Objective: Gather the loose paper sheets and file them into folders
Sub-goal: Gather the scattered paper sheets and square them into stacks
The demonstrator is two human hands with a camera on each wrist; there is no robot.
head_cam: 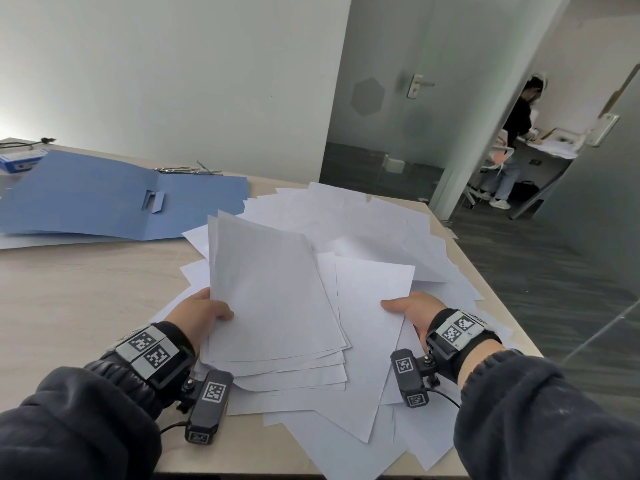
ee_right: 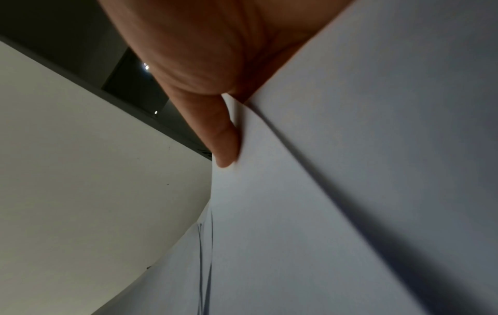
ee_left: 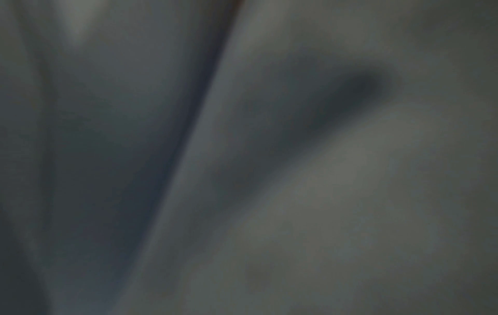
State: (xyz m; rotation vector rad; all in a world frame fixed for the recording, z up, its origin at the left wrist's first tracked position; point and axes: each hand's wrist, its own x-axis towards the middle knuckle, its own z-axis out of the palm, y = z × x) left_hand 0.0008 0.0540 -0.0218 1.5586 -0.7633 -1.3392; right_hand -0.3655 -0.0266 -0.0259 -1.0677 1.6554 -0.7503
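My left hand (head_cam: 204, 310) grips the left edge of a raised stack of white sheets (head_cam: 270, 292), thumb on top. My right hand (head_cam: 408, 308) pinches the right edge of a single white sheet (head_cam: 370, 327) beside that stack; in the right wrist view its thumb (ee_right: 223, 136) lies against the paper (ee_right: 323, 213). More loose sheets (head_cam: 363, 223) lie scattered over the table underneath and beyond. An open blue folder (head_cam: 104, 199) with a metal clip (head_cam: 188, 170) at its far edge lies at the back left. The left wrist view is dark and blurred.
The beige table (head_cam: 86, 292) ends at its right edge (head_cam: 491, 282), beyond it dark carpet. A blue box (head_cam: 20, 159) sits at the far left. An open glass door (head_cam: 588, 168) and a standing person (head_cam: 512, 140) are at the back right.
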